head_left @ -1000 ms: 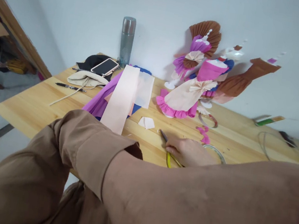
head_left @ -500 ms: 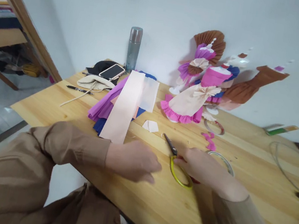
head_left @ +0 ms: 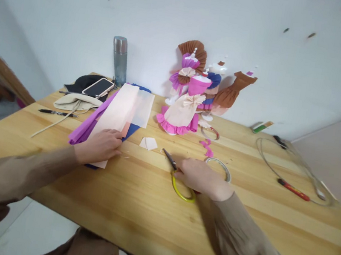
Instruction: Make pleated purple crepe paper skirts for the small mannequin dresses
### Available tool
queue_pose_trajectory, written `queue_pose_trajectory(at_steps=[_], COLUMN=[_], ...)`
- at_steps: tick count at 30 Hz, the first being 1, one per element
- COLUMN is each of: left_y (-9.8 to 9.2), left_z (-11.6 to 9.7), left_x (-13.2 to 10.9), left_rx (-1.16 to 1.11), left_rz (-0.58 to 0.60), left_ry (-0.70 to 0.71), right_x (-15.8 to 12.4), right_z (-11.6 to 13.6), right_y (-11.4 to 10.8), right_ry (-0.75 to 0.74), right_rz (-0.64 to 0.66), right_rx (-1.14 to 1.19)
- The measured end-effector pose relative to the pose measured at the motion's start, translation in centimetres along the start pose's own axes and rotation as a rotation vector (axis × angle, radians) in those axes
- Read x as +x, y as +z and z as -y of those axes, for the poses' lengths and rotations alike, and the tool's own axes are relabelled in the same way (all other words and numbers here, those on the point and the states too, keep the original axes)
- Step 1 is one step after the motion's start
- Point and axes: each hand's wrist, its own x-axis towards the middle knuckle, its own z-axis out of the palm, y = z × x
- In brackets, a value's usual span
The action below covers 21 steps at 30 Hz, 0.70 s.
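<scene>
Head view: right hand has its fingers clamped on scissors; dresses beyond them look finished; a strip left of the scissors, under left hand, grip unclear, seems unused.

Yellow-handled scissors lie slanted, right of the long pale strip

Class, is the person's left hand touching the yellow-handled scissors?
No, the left hand lies on the pale pink strip, while the right hand is at the yellow-handled scissors.
</scene>
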Motion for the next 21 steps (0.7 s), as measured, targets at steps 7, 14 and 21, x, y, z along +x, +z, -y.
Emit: queue_pose_trajectory(at_steps=[7,14,21], left_y=[-2.0,-2.6,-1.2], left_z=[0.4,-2.8,-6.7], left_x=[-0.8,0.0,2.0], left_rx=[-0.176,-0.362,-0.259], left_rz=[-0.058,-0.027,-0.017], left_ry=[0.012,0.171,0.381], right_x=[0.7,0.7,1.2], right_z=[-1.2,-1.4,-1.6], right_y=[0.4,0.2,0.6], right_ry=[-0.055,-0.067,-0.081], right_rz=[-0.012,-0.009,0.016], right_rx=[0.062,0.118,0.175])
